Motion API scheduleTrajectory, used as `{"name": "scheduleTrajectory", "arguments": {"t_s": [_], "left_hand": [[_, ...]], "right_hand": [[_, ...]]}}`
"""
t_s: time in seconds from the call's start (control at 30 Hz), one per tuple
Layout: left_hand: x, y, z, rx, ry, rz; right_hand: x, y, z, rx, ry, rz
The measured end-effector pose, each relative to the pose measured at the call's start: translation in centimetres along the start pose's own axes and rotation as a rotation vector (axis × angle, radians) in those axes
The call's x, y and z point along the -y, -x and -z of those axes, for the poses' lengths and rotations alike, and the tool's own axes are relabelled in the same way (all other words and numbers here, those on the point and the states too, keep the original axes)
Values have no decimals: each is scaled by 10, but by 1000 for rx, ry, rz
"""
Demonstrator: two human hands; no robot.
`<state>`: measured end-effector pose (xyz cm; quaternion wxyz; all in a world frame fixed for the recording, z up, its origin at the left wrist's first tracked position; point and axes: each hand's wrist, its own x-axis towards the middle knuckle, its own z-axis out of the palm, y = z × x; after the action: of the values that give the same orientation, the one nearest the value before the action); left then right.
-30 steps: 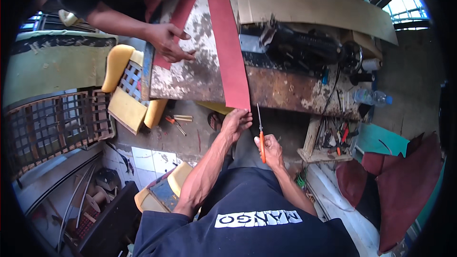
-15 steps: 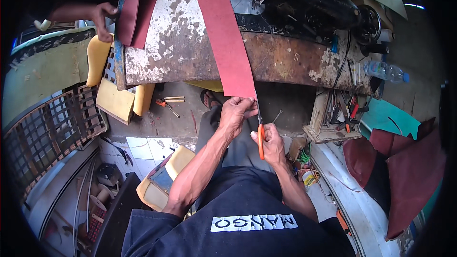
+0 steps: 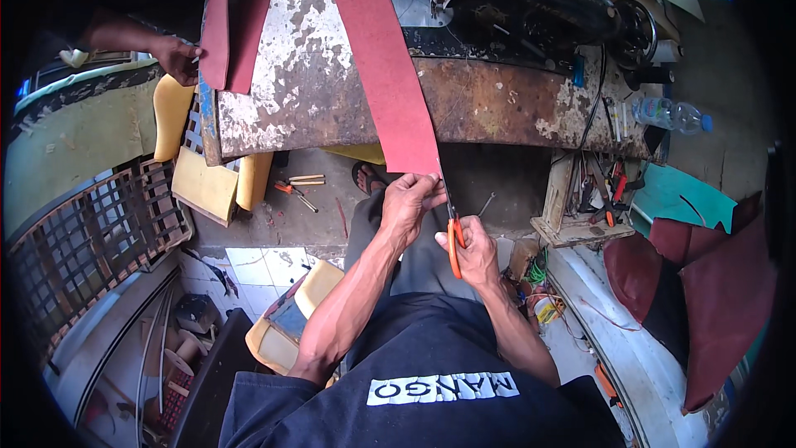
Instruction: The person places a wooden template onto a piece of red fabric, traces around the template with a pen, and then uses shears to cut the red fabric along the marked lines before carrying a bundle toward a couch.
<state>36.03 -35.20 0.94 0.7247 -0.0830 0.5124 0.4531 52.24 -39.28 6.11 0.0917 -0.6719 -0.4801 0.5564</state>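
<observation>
A long strip of red material (image 3: 377, 66), like leather or vinyl, lies across the worn table (image 3: 282, 116) and hangs over its near edge. My left hand (image 3: 410, 203) pinches the strip's lower end between thumb and fingers. In my right hand (image 3: 474, 250) are scissors (image 3: 454, 241) with orange handles, fingers wrapped round the grips. Their blades point away from me, along the strip's right edge beside my left fingertips. How far the blades are apart is hard to make out.
A black sewing machine (image 3: 531, 12) stands on the table, with a plastic bottle (image 3: 676, 116) at right. Another person's hand (image 3: 178, 58) is by red pieces (image 3: 217, 33) at left. Pliers (image 3: 294, 191) lie on the floor; a tool shelf (image 3: 580, 228) hangs below the table.
The other person's hand has closed in and now holds a small light object. The view has shifted slightly; my hands and the scissors stay at the strip's lower right corner.
</observation>
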Motion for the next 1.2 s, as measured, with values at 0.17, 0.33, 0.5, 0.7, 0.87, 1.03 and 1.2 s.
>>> {"name": "scheduleTrajectory", "arguments": {"t_s": [0.17, 0.33, 0.5, 0.7, 0.87, 1.03, 1.2], "left_hand": [[3, -1, 0, 11, 11, 3], [-1, -2, -4, 37, 111, 41], [-1, -4, -2, 8, 47, 38], [2, -3, 4, 16, 12, 51], [-2, 1, 3, 10, -13, 58], [1, 2, 10, 36, -13, 43], [-1, 3, 15, 79, -12, 73]], "right_hand": [[-10, -1, -1, -22, -25, 28], [-15, 1, -3, -43, -36, 12], [-13, -1, -6, -10, -99, 5], [-7, -5, -6, -15, -65, 16], [-7, -3, -5, -4, -65, -23], [9, -10, -4, 4, -67, -48], [8, -9, -1, -5, 4, -46]]}}
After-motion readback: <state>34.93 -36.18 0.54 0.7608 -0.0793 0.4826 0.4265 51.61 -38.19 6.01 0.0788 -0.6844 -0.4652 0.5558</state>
